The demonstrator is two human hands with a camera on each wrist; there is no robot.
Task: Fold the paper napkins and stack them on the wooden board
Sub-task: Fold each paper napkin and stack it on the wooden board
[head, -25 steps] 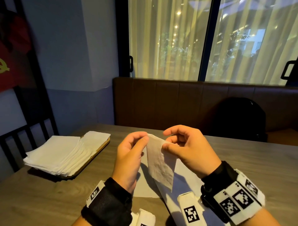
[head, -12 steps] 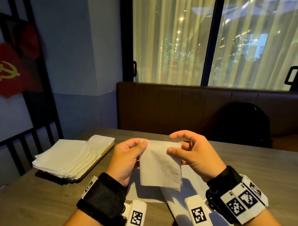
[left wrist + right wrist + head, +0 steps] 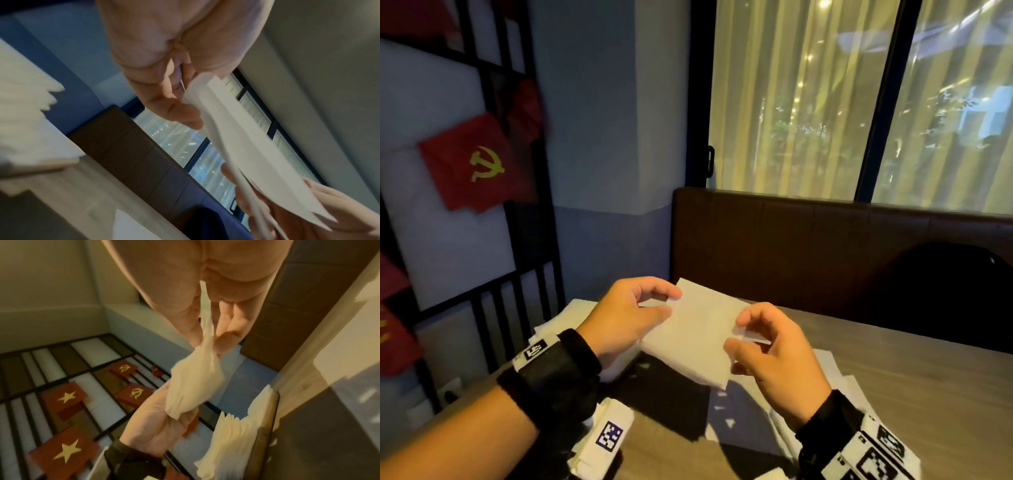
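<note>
A folded paper napkin hangs in the air between both hands, left hand and right hand each pinching one side edge. The wooden board's stack of napkins lies left of it, nearer the left hand.

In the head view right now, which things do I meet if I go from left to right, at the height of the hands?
Stack of folded napkins → left hand → napkin held in the air → right hand → bare wooden table.
</note>
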